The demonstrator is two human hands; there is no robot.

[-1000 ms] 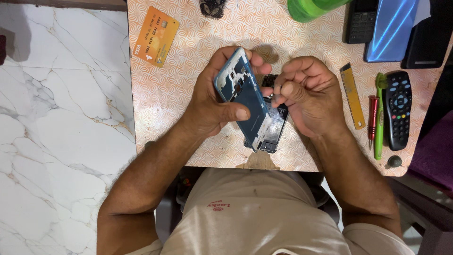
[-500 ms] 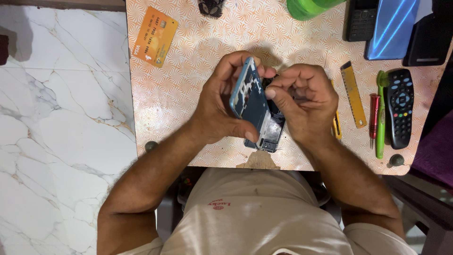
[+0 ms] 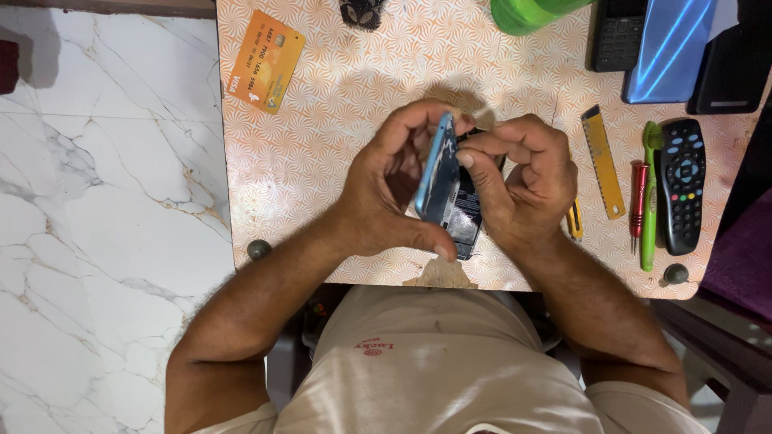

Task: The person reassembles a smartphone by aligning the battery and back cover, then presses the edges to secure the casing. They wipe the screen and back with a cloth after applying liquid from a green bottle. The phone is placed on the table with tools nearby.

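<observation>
Patterned table; both hands on opened phone

The scene is being lit brightly and evenly from above. A soft shadow is being cast on the table just beyond the grip. Glare is being reflected off the blue phone far right. Focus is being held sharply throughout.
</observation>
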